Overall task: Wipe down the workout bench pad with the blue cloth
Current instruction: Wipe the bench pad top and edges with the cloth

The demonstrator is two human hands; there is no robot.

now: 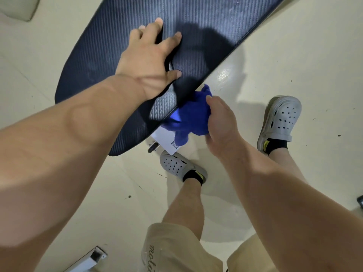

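Note:
The workout bench pad (206, 20) is long, dark and ribbed, running from the upper right down to the lower left of the head view. My left hand (149, 57) lies flat on its top with the fingers spread. My right hand (222, 122) grips the bunched blue cloth (193, 116) and presses it against the pad's near side edge, close to the rounded end. Part of the cloth hangs below the edge.
A white bench frame part (164, 139) with a label shows under the pad end. My two feet in grey clogs (280, 122) stand on the pale floor (314, 55) beside the bench. A white metal piece (88, 260) lies at the bottom left.

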